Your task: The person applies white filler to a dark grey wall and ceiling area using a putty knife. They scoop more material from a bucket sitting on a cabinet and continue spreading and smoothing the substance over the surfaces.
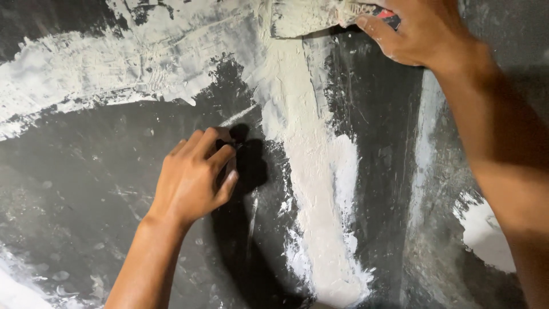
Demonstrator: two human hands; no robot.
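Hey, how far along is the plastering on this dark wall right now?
Done: a broad white plaster band covers the upper left, and a vertical strip runs down the middle. In hand: the right hand presses a plaster-coated blade to the top of that strip, while the left hand pinches something small I cannot make out. Left: most of the dark wall is bare, lower left and right of the strip.

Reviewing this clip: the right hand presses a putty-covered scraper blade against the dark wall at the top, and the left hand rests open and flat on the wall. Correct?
Not quite. In the head view the left hand is curled into a loose fist against the wall, not open and flat. The right hand does press the scraper blade at the top.
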